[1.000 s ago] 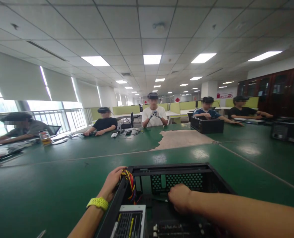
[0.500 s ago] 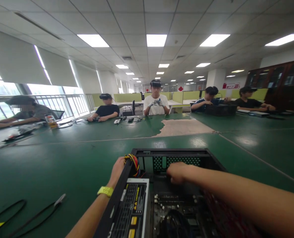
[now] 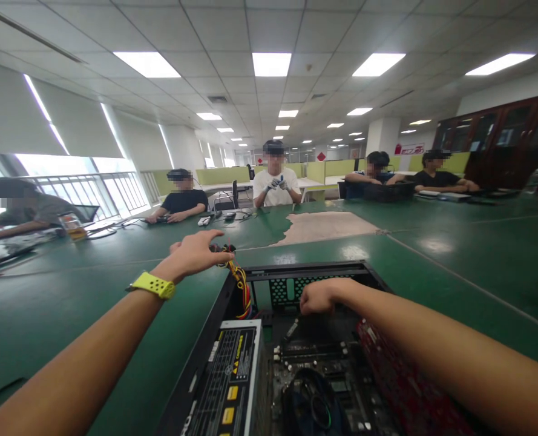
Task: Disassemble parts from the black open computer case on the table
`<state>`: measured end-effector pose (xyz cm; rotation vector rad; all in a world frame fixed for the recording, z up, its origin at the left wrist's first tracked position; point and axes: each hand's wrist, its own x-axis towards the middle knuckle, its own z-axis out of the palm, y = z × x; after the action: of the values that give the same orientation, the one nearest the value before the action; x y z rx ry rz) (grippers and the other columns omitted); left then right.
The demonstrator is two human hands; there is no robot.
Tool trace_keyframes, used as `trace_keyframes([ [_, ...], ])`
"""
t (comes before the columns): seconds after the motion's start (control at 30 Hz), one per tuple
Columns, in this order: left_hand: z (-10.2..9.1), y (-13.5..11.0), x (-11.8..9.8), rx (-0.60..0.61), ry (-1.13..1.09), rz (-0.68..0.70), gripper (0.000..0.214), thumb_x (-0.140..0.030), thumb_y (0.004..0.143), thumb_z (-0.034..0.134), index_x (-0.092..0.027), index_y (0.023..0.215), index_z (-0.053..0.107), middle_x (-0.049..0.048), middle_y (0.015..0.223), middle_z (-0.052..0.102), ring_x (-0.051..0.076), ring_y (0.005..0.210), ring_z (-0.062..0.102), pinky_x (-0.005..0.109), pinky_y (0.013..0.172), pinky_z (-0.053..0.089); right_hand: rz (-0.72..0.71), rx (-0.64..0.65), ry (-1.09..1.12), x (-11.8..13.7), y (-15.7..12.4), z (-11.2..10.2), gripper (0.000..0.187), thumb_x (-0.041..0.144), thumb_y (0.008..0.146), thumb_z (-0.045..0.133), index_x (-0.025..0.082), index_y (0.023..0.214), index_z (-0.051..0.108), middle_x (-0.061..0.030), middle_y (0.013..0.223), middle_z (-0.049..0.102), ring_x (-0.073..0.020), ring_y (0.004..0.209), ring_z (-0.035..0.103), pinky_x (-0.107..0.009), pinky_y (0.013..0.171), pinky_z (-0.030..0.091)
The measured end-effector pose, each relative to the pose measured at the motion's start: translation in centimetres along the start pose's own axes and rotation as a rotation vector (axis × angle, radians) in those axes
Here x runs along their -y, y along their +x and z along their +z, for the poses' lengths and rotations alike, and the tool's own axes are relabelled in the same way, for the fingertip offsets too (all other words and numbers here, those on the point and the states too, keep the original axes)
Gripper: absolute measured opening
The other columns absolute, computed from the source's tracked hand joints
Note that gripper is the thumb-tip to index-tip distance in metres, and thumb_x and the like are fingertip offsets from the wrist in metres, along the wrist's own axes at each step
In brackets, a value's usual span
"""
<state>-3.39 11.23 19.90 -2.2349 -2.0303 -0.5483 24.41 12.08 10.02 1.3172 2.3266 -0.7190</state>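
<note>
An opened computer case lies before me on the green table. My left hand, with a yellow-green watch on its wrist, is raised over the case's far left corner. Connectors on a bundle of power cables sit between its thumb and forefinger; the other fingers are mostly hidden. My right hand is curled closed inside the case near the perforated far wall, and its fingertips do not show. Beneath it are the motherboard and the round cooler fan. A labelled power supply fills the left side.
A red circuit board lies along the case's right side. Beyond, the green table has a bare pale patch. Several people sit round the far side, one wearing gloves. A cup stands at far left.
My left hand has come up from behind the case's left edge, and the cable bundle now reaches upward with it. My right hand stays in nearly the same spot. The view has shifted slightly.
</note>
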Motion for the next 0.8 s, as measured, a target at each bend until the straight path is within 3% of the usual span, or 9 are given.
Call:
trace_keyframes([
  [0.07,-0.8,-0.4,-2.5,-0.148,0.111,0.109,0.069,-0.06,0.067,0.057,-0.019,0.123,0.054,0.014,0.131,0.053,0.037,0.121,0.044,0.052,0.098,0.034,-0.011,-0.037,0.048,-0.2,-0.4,-0.5,0.038,0.036,0.084,0.042,0.012,0.102,0.064,-0.0085,0.089,0.061,-0.0148,0.059,0.056,-0.028,0.046,0.051],
  [0.13,-0.9,-1.3,-5.9,-0.193,0.099,0.257,0.051,-0.052,0.075,0.052,-0.018,0.111,0.06,0.0121,0.118,0.062,0.03,0.111,0.052,0.045,0.093,0.04,-0.035,-0.046,0.09,-0.4,-0.7,-0.7,0.033,0.035,0.082,0.047,0.011,0.093,0.065,-0.0057,0.08,0.058,-0.0139,0.057,0.053,-0.028,0.046,0.05],
  [0.17,-0.6,-1.8,-7.7,-0.127,0.068,0.328,0.041,-0.047,0.078,0.048,-0.018,0.103,0.064,0.0104,0.107,0.066,0.026,0.1,0.058,0.039,0.087,0.044,-0.053,-0.035,0.117,-0.6,-0.8,-0.7,0.026,0.032,0.079,0.051,0.012,0.089,0.066,-0.0032,0.075,0.057,-0.0129,0.057,0.052,-0.027,0.047,0.05],
  [0.23,0.9,-2.6,-11.3,0.15,0.091,0.419,0.031,-0.041,0.078,0.048,-0.019,0.088,0.068,0.0085,0.089,0.07,0.023,0.081,0.063,0.034,0.071,0.049,-0.092,0.005,0.188,-0.8,-0.8,-0.6,0.014,0.024,0.073,0.06,0.014,0.083,0.064,0.0011,0.069,0.055,-0.0109,0.057,0.052,-0.024,0.049,0.05],
  [0.3,3.0,-2.9,-14.3,0.424,0.206,0.498,0.029,-0.04,0.072,0.057,-0.019,0.085,0.07,0.0107,0.086,0.071,0.026,0.078,0.065,0.034,0.063,0.05,-0.105,0.053,0.273,-1.1,-0.6,-0.2,0.012,0.019,0.068,0.065,0.015,0.078,0.062,0.0038,0.067,0.055,-0.0097,0.056,0.052,-0.022,0.05,0.051],
  [0.37,5.3,-3.0,-16.2,0.561,0.307,0.551,0.033,-0.037,0.068,0.062,-0.015,0.092,0.07,0.0153,0.093,0.071,0.031,0.084,0.066,0.036,0.064,0.051,-0.075,0.111,0.343,-1.4,-0.3,0.3,0.013,0.015,0.063,0.068,0.013,0.071,0.058,0.0048,0.06,0.053,-0.0095,0.052,0.051,-0.023,0.049,0.051],
  [0.57,8.2,-3.7,-16.5,0.724,0.363,0.598,0.046,-0.035,0.058,0.075,-0.013,0.099,0.07,0.0162,0.097,0.071,0.033,0.086,0.067,0.038,0.072,0.054,-0.04,0.187,0.515,-1.9,0.2,0.7,0.02,0.006,0.057,0.065,0.014,0.074,0.058,0.0068,0.058,0.056,-0.0079,0.05,0.054,-0.022,0.055,0.054],
  [0.7,8.8,-4.3,-15.4,0.874,0.412,0.595,0.053,-0.036,0.051,0.08,-0.012,0.097,0.071,0.0172,0.097,0.071,0.033,0.087,0.067,0.038,0.077,0.053,0.019,0.25,0.486,-1.8,-0.3,0.7,0.019,0.003,0.05,0.068,0.01,0.065,0.06,0.0027,0.047,0.055,-0.0122,0.042,0.052,-0.022,0.038,0.047],
  [0.8,9.5,-3.9,-14.8,0.857,0.322,0.578,0.048,-0.043,0.054,0.078,-0.014,0.092,0.073,0.0142,0.094,0.072,0.031,0.084,0.067,0.036,0.075,0.053,0.018,0.168,0.533,-1.7,-0.4,1.0,0.02,0.002,0.05,0.068,0.011,0.068,0.062,0.0032,0.052,0.058,-0.0101,0.044,0.052,-0.019,0.038,0.046],
])
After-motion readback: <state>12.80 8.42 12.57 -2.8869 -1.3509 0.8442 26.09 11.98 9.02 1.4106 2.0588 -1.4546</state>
